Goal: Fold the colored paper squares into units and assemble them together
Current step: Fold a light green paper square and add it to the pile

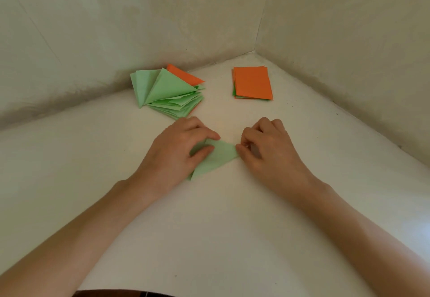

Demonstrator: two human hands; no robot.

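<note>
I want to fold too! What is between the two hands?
A light green folded paper triangle, held by the left hand and right hand on the white table, shown in the head view.

2 bare forearms reach forward, palms down. The left hand (183, 147) grips the green paper (216, 159) between thumb and curled forefinger. The right hand (267, 150) pinches its right corner, fingers bunched.

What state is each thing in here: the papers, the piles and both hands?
green paper: partly folded into a triangle, lying low between both hands.
left hand: grips the paper's left part.
right hand: pinches the paper's right corner.
folded pile: green and orange triangles, fanned out, untouched.
flat stack: unfolded squares, orange on top, untouched.
</note>
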